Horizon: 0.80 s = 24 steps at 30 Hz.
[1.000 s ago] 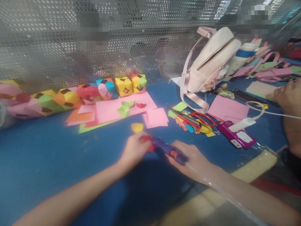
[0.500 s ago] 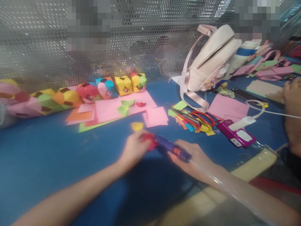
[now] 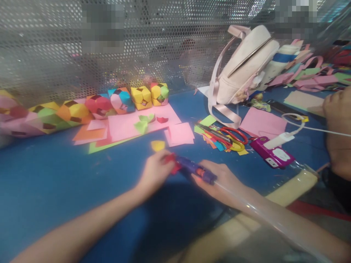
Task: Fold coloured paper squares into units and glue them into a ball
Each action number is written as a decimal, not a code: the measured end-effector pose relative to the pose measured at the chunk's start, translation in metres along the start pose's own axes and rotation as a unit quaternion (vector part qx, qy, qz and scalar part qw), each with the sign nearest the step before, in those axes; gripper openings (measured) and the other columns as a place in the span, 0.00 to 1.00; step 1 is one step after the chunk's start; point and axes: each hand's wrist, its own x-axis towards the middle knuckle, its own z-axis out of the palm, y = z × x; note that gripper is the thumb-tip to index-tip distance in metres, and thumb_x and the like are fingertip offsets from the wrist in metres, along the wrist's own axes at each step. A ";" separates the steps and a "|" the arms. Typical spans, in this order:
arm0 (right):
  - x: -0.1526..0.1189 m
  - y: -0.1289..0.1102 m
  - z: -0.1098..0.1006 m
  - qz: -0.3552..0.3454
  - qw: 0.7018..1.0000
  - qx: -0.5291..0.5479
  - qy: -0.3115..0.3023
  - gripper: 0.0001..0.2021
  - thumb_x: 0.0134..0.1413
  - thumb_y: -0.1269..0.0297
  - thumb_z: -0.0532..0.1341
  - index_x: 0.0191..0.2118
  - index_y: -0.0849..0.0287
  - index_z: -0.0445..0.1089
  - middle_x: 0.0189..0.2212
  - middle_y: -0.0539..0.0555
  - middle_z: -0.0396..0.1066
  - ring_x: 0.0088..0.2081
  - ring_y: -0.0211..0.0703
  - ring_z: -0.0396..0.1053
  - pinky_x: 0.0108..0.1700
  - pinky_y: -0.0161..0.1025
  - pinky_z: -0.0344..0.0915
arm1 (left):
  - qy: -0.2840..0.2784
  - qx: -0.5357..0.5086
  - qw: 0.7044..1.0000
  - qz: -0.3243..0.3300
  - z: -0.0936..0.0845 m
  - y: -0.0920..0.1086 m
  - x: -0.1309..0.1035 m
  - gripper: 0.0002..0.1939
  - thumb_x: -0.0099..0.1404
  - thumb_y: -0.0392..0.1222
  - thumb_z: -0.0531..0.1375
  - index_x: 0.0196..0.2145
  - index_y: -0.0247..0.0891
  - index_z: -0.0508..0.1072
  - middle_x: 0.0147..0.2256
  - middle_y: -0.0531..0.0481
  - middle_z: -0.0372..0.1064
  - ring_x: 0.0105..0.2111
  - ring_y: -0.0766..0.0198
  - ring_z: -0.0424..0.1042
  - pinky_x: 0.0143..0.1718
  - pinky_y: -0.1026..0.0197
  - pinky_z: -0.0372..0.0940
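Observation:
Between the fingers of my left hand [image 3: 155,168] is a small red paper piece [image 3: 173,163], partly hidden by the fingers. My right hand [image 3: 219,179] is wrapped round a purple hot glue gun [image 3: 192,167], with a long clear glue stick [image 3: 246,206] trailing from its back end over my forearm. The gun's tip meets or nearly meets the red paper; blur hides which. Just beyond my left hand lies a yellow paper piece [image 3: 158,145]. Green paper pieces [image 3: 144,123] and a red scrap [image 3: 162,119] rest on a pink sheet [image 3: 123,128].
Folded paper balls [image 3: 73,112] line the mesh wall [image 3: 164,51]. Scissors [image 3: 233,137] lie on coloured scraps, beside a purple power bank [image 3: 274,153] with a white cable. A pale backpack [image 3: 244,69] leans behind. Another person's hand [image 3: 337,117] is at right.
The whole view has shifted slightly. Both hands keep the red paper and the glue gun in nearly the same pose.

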 end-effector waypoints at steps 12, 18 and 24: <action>0.000 -0.001 0.000 -0.024 1.000 0.002 0.011 0.06 0.51 0.64 0.55 0.26 0.58 0.62 0.18 0.47 0.64 0.17 0.33 0.59 0.21 0.29 0.55 | 0.000 0.008 1.000 0.000 0.001 0.000 0.000 0.05 0.52 0.33 0.55 0.28 0.36 0.71 0.23 0.56 0.69 0.23 0.68 0.68 0.25 0.68 0.59; -0.001 0.000 0.000 -0.013 1.000 -0.006 0.013 0.05 0.51 0.65 0.56 0.26 0.57 0.62 0.20 0.48 0.66 0.18 0.33 0.60 0.21 0.29 0.56 | 0.000 0.011 1.000 0.002 0.000 -0.001 -0.001 0.05 0.53 0.33 0.55 0.28 0.36 0.71 0.24 0.56 0.70 0.24 0.68 0.68 0.26 0.68 0.60; -0.001 -0.001 -0.001 -0.011 1.000 0.007 0.014 0.05 0.51 0.64 0.56 0.28 0.57 0.63 0.20 0.48 0.66 0.19 0.33 0.61 0.22 0.30 0.57 | 0.010 -0.020 1.000 -0.019 0.001 0.001 -0.002 0.06 0.52 0.33 0.56 0.28 0.37 0.71 0.22 0.57 0.70 0.22 0.69 0.68 0.24 0.68 0.60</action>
